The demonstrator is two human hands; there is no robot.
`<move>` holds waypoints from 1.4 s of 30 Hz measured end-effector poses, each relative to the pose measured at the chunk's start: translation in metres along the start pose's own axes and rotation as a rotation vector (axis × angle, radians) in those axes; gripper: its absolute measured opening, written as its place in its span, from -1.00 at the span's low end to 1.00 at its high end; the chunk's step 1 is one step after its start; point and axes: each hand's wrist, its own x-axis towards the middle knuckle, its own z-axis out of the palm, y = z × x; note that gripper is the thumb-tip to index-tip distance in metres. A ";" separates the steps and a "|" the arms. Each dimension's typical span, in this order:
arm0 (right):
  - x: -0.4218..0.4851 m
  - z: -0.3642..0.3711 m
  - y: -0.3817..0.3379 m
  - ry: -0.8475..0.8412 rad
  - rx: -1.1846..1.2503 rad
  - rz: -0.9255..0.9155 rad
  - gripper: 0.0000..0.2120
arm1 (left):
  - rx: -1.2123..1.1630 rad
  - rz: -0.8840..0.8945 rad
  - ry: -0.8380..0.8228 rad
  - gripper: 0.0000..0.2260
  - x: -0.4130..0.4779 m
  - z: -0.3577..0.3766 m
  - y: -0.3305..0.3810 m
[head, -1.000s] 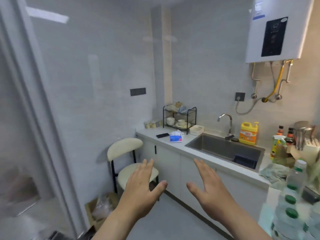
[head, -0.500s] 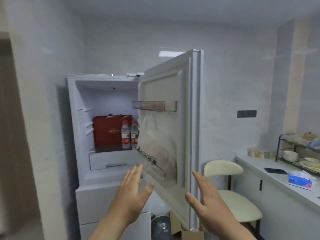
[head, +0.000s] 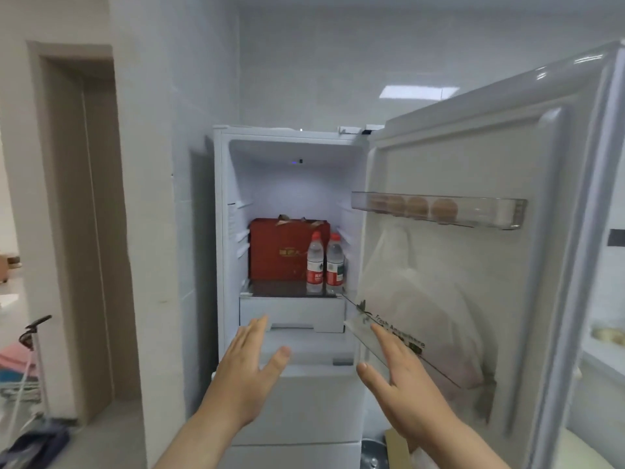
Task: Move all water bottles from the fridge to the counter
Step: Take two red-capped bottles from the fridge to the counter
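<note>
My left hand (head: 248, 374) and right hand (head: 400, 384) splayed empty, two water bottles (head: 325, 264) at twelve o'clock in the open fridge (head: 291, 143).

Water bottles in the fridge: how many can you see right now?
2. The left bottle and the right bottle stand side by side on the shelf, right of the red box. More may hide behind it.

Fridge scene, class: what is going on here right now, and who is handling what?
A person stands at the open fridge, left hand and right hand both raised, open and empty. Two water bottles stand upright side by side on the shelf, in front of a red box. Neither bottle is touched yet. Eggs sit in the door's upper tray.
</note>
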 end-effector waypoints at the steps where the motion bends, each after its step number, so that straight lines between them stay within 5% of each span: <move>1: 0.014 0.007 -0.005 0.003 -0.005 0.002 -0.34 | 0.003 0.007 -0.008 -0.24 0.014 -0.002 -0.009; 16: 0.228 0.079 -0.005 0.104 0.037 -0.002 -0.33 | -0.024 0.062 -0.076 -0.34 0.229 0.032 -0.084; 24: 0.342 0.105 0.018 0.162 0.148 -0.044 -0.49 | -0.089 0.045 -0.035 -0.31 0.344 0.071 -0.104; 38: 0.530 0.166 0.063 0.474 0.239 0.273 -0.47 | -0.336 0.074 -0.183 -0.10 0.544 0.165 -0.140; 42: 0.560 0.178 0.076 0.587 0.158 0.416 -0.33 | -0.350 0.131 -0.133 -0.39 0.576 0.187 -0.146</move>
